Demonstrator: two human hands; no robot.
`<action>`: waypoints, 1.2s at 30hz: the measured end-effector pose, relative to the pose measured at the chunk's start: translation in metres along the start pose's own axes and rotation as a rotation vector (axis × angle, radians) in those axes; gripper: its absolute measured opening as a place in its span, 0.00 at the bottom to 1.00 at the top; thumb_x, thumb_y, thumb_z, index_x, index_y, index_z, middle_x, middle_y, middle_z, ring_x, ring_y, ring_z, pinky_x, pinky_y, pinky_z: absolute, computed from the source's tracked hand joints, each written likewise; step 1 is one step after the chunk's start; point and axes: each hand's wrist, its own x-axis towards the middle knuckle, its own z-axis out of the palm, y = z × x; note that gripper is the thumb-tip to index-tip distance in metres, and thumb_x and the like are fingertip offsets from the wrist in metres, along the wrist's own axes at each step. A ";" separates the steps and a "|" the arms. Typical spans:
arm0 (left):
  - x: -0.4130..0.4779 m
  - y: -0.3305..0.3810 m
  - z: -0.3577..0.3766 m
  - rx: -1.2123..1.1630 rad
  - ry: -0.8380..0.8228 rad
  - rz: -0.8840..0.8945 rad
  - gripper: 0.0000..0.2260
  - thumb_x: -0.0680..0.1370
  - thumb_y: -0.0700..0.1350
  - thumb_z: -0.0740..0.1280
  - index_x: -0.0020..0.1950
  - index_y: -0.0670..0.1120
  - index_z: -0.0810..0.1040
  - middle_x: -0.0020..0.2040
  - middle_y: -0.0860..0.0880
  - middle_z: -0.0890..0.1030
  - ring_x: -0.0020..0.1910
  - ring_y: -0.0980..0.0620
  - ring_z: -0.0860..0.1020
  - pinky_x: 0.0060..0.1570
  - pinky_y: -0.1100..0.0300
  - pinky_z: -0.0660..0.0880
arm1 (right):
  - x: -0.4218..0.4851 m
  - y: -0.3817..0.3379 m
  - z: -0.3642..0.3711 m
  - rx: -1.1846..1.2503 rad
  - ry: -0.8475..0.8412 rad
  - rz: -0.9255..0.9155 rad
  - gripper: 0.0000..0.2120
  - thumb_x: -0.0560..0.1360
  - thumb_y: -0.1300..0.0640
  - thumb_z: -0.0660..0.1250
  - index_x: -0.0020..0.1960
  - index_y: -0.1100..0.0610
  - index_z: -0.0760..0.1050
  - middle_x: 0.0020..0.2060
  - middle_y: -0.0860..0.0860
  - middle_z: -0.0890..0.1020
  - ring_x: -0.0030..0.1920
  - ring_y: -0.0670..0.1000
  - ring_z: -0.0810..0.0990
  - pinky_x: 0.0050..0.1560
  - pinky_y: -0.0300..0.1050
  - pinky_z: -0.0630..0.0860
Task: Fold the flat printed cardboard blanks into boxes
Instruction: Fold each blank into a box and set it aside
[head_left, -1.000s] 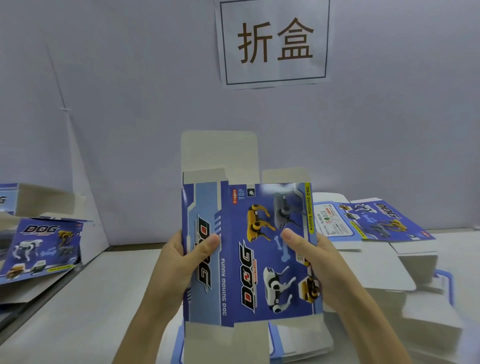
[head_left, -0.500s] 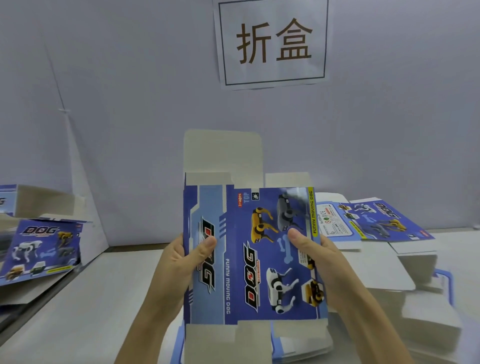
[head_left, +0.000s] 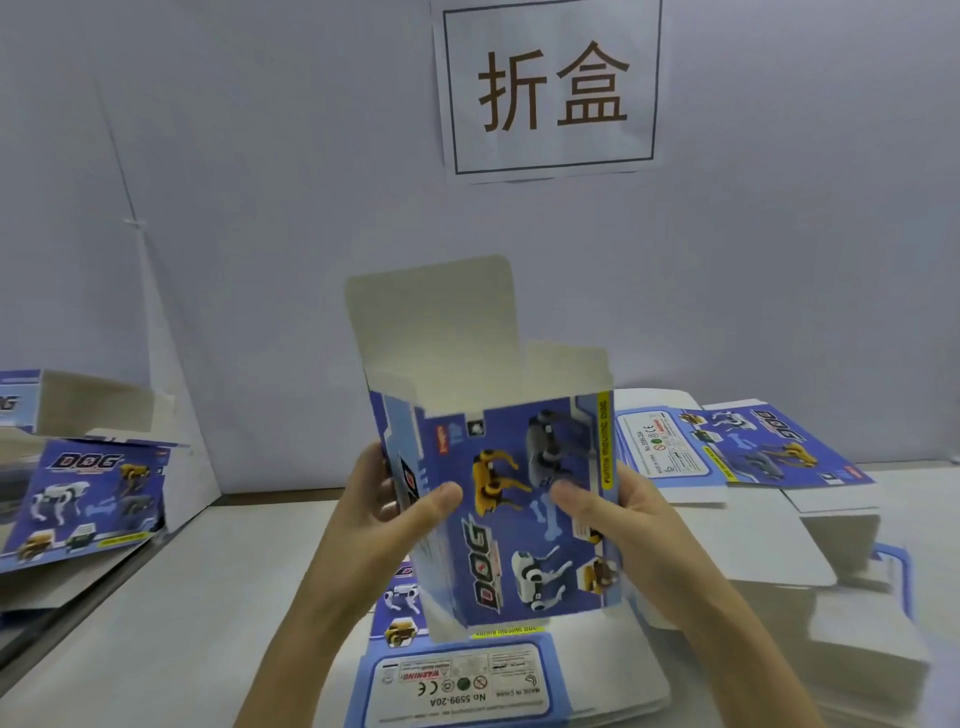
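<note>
Over the table (head_left: 182, 597), left hand (head_left: 382, 501) and right hand (head_left: 626, 525) each pinch the box (head_left: 514, 551)

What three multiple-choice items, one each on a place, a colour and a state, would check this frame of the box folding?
1. Where is the paper sign?
A. on the wall above the held box
B. flat on the table
C. on the floor

2. What colour are the sign's characters?
A. green
B. brown
C. red

3. What state is the held box in?
A. pressed flat
B. opened into a sleeve, top flap upright
C. closed at the top

Answers:
1 A: the sign hangs on the wall, higher than the box.
2 B: the strokes are brown on white paper.
3 B: the left hand and right hand grip its sides, and its pale inside shows under the standing flap.
</note>
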 end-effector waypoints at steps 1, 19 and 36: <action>0.000 0.001 -0.001 0.020 -0.023 0.004 0.33 0.59 0.60 0.76 0.61 0.62 0.69 0.50 0.62 0.82 0.50 0.61 0.81 0.38 0.68 0.78 | 0.001 0.002 -0.002 -0.027 -0.042 -0.007 0.12 0.66 0.47 0.75 0.48 0.41 0.80 0.50 0.52 0.85 0.51 0.55 0.85 0.48 0.50 0.82; -0.006 0.011 0.023 -0.323 -0.265 -0.007 0.37 0.69 0.66 0.69 0.72 0.48 0.67 0.62 0.49 0.81 0.60 0.52 0.80 0.50 0.64 0.78 | 0.001 -0.008 0.003 0.445 -0.080 -0.092 0.20 0.67 0.39 0.73 0.55 0.46 0.83 0.50 0.46 0.85 0.51 0.46 0.84 0.47 0.41 0.80; -0.005 0.005 0.025 -0.063 -0.122 -0.042 0.11 0.68 0.63 0.59 0.47 0.74 0.77 0.50 0.65 0.82 0.48 0.64 0.80 0.43 0.65 0.78 | 0.005 0.002 0.003 0.224 0.122 -0.037 0.12 0.70 0.44 0.66 0.52 0.42 0.83 0.51 0.46 0.85 0.53 0.48 0.83 0.44 0.41 0.79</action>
